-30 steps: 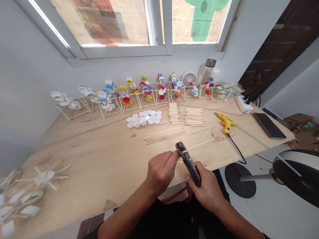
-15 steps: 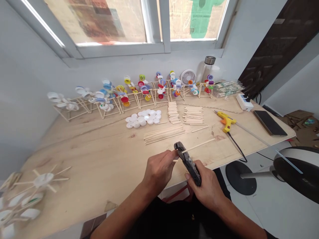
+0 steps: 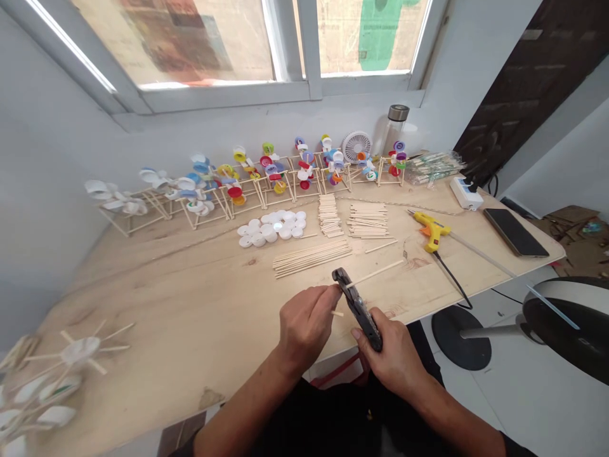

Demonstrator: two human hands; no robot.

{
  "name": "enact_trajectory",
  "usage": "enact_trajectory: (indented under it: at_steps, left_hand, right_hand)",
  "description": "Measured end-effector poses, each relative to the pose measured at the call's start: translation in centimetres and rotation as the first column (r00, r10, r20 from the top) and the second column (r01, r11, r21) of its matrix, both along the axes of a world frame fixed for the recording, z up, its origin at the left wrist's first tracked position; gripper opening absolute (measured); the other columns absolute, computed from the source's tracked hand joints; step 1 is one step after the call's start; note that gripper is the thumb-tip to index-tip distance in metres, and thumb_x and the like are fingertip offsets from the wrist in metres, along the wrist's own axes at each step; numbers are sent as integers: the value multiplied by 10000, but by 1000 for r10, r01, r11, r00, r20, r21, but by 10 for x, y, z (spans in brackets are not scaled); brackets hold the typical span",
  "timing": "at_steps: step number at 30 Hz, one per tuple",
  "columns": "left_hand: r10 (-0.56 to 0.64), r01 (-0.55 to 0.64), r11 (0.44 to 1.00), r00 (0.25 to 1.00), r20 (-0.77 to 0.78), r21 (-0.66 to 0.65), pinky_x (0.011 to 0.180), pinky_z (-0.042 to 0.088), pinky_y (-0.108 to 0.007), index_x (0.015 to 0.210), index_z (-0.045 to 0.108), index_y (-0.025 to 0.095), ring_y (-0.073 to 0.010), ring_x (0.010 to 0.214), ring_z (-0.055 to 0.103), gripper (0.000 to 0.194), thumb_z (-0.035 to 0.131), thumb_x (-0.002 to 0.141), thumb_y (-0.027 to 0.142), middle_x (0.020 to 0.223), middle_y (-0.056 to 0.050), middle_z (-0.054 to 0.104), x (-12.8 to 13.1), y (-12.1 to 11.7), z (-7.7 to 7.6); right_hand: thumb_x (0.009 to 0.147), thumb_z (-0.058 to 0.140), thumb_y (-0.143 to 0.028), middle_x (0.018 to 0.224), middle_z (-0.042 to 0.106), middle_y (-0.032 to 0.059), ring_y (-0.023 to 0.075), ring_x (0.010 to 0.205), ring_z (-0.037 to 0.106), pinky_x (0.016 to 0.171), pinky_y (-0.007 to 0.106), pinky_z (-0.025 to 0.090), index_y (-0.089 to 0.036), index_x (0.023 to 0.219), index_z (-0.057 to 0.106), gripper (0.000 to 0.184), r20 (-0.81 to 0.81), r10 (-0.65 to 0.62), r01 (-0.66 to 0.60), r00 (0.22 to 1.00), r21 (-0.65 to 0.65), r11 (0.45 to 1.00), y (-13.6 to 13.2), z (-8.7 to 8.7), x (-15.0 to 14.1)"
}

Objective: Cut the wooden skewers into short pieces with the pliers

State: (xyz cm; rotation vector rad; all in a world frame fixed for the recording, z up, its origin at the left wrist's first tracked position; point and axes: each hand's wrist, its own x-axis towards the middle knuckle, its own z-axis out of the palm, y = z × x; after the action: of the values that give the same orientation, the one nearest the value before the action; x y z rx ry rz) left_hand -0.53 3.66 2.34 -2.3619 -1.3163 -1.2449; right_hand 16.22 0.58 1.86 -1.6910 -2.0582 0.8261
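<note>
From the head view, both forearms reach in from the bottom edge and the hands meet over the counter's [image 3: 157,285] front edge. The left hand [image 3: 307,327] is curled, its grip closed on a thin wooden stick [image 3: 375,275] close to the jaws of a dark hand cutter [image 3: 358,310]. The stick runs out toward two o'clock, and a short stub of wood [image 3: 337,313] shows just beside the left fingertips. The right hand [image 3: 392,355] is clenched around the cutter's handles, with the jaws, which look closed on the stick, angled toward eleven o'clock.

Beyond the hands, at twelve o'clock, lie a bundle of loose sticks [image 3: 311,259] and white bottle caps [image 3: 271,227]. A yellow hot glue gun [image 3: 431,231] lies at two o'clock. Bottle-cap pinwheels on stick frames [image 3: 266,181] line the far wall.
</note>
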Motion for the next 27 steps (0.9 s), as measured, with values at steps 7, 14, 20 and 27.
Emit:
enact_trajectory:
  at_steps: [7, 14, 20, 27]
  left_hand:
    - [-19, 23, 997, 998, -64, 68, 541, 403, -224, 995, 537, 125, -115, 591, 552, 237, 446, 794, 36, 689, -43, 617, 0, 2, -3]
    - [-88, 90, 989, 996, 26, -116, 510, 395, -194, 889, 568, 138, -91, 524, 525, 162, 426, 829, 88, 596, -4, 580, 0, 0, 12]
    - [-126, 217, 890, 962, 242, -402, 477, 399, -171, 770, 588, 168, -75, 494, 534, 154, 451, 838, 154, 592, 19, 606, -4, -2, 34]
    - [-96, 171, 919, 971, 218, -356, 538, 434, -182, 823, 571, 165, -90, 566, 569, 124, 451, 839, 143, 666, -1, 632, -3, -4, 26]
  right_hand:
    - [819, 433, -424, 578, 551, -12, 167, 535, 542, 509, 228, 340, -214, 742, 439, 224, -35, -20, 20, 999, -14, 1000, -1, 1, 2]
    - [814, 443, -404, 611, 540, -19, 166, 554, 535, 522, 229, 345, -222, 765, 418, 190, -57, -21, 20, 998, -22, 1000, -4, 10, 4]
    - [811, 441, -396, 598, 531, -25, 152, 520, 519, 501, 220, 328, -225, 750, 416, 183, -62, 3, -1, 998, 26, 1000, -7, 9, 5]
    - [820, 432, -404, 546, 515, -23, 162, 505, 518, 491, 227, 309, -221, 727, 417, 206, 19, -15, 14, 1000, 35, 999, -5, 3, 4]
